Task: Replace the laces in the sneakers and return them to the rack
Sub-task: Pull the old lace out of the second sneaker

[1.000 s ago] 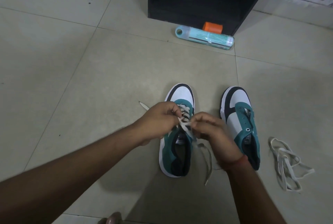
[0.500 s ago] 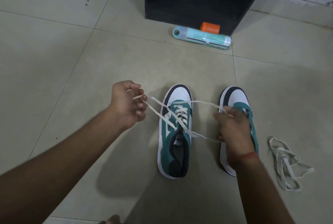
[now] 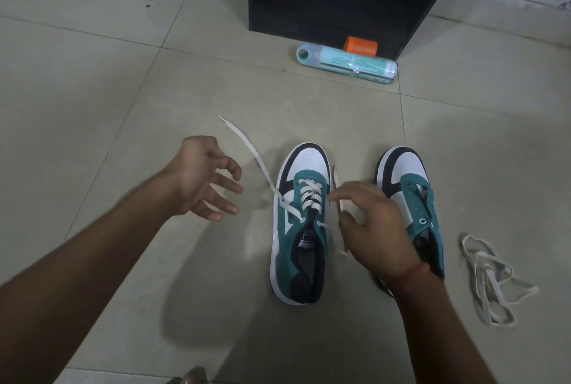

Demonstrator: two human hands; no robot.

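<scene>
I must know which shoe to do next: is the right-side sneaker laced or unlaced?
Unlaced. The right-side sneaker shows bare eyelets with no lace through them, while the left-side sneaker has white crossings. A loose lace lies on the floor beside it.

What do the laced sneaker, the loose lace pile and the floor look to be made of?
Laced sneaker: the teal panels look matte and napped, likely suede or canvas; the white toe is smoother, perhaps synthetic leather; the white sole looks like rubber.
Loose lace pile: flat, limp off-white bands, probably woven cotton or polyester.
Floor: large pale tiles with grout lines and a dull sheen, likely ceramic.
</scene>
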